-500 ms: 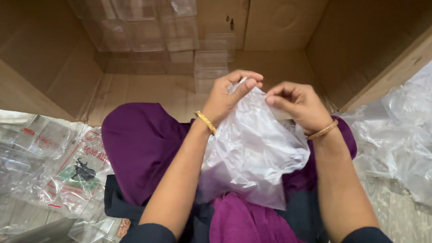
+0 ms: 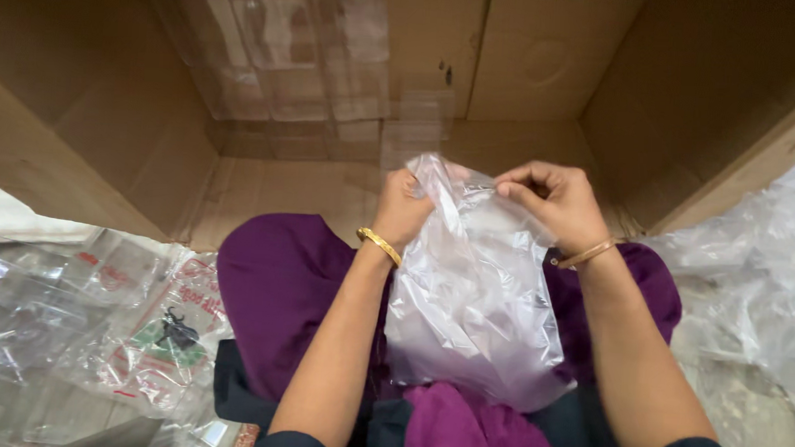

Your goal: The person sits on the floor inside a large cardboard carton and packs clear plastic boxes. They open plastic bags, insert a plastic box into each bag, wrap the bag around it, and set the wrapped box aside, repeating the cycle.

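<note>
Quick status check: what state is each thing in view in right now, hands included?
Left hand: shut, pinching the bag's top edge.
Right hand: shut, pinching the same edge.
Clear plastic bag: crumpled, held upright over the lap.
Cardboard box: open, on its side, clear packets stacked inside.
Printed plastic bags: lying loose, flat.
Clear plastic heap: crumpled, untouched.

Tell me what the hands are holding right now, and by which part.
Both hands grip one clear plastic bag by its top edge: left hand at the left corner, right hand pinching the right side with its fingers.
</note>
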`<state>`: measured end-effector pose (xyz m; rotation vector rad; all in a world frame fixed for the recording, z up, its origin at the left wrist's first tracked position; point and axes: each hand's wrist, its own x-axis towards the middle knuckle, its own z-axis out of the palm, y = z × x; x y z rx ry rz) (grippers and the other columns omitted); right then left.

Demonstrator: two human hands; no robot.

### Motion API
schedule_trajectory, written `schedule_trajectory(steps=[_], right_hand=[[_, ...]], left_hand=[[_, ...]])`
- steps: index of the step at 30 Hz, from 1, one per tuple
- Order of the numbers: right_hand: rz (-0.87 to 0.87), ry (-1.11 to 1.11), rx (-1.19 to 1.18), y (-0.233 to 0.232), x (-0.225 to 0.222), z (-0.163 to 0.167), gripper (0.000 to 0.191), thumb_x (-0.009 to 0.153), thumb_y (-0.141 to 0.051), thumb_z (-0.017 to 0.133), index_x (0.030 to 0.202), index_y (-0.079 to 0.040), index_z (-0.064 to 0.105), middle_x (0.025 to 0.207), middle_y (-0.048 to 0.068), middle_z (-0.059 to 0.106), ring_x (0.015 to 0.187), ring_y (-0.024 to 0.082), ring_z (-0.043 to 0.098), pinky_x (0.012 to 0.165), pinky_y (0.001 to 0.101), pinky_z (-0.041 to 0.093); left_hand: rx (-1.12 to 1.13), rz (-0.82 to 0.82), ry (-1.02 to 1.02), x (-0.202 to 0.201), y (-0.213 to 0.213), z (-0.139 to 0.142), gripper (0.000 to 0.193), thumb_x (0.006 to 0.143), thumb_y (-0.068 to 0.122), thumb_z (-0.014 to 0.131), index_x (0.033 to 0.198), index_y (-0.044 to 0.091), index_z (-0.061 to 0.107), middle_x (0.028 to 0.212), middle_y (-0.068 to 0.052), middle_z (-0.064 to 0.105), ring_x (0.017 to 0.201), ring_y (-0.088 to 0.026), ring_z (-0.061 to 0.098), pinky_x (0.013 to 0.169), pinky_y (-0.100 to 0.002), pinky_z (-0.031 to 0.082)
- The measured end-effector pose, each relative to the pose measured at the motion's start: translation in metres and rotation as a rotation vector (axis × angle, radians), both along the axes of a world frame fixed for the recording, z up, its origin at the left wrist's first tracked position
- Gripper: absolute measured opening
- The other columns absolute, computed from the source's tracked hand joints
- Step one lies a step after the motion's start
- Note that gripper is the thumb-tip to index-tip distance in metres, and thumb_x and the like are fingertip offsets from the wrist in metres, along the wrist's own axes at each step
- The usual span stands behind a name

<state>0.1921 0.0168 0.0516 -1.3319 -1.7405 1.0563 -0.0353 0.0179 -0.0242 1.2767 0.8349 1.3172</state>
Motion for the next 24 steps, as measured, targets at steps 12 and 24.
schedule_trajectory(steps=[12, 24], right_hand=[[-0.012, 0.352, -0.097, 0.006, -0.012, -0.005, 0.017, 0.098, -0.016, 0.066, 0.104, -0.003, 0.075, 0.085, -0.001, 0.072, 0.074, 0.005, 0.065, 0.071, 0.0221, 0.056], [0.360, 0.995, -0.293, -0.009, 0.020, -0.107, 0.022, 0.106, -0.021, 0.070, 0.101, 0.001, 0.074, 0.077, 0.002, 0.066, 0.074, 0.012, 0.062, 0.078, 0.0271, 0.052]], left_hand=[[-0.354, -0.270, -0.172, -0.003, 0.001, -0.004, 0.025, 0.098, 0.026, 0.072, 0.110, 0.003, 0.073, 0.091, 0.001, 0.066, 0.078, -0.008, 0.060, 0.067, -0.024, 0.050], [-0.083, -0.432, 0.314, -0.093, -0.020, -0.077, 0.014, 0.090, 0.017, 0.072, 0.099, 0.006, 0.069, 0.094, -0.008, 0.072, 0.084, -0.021, 0.068, 0.074, -0.032, 0.054]])
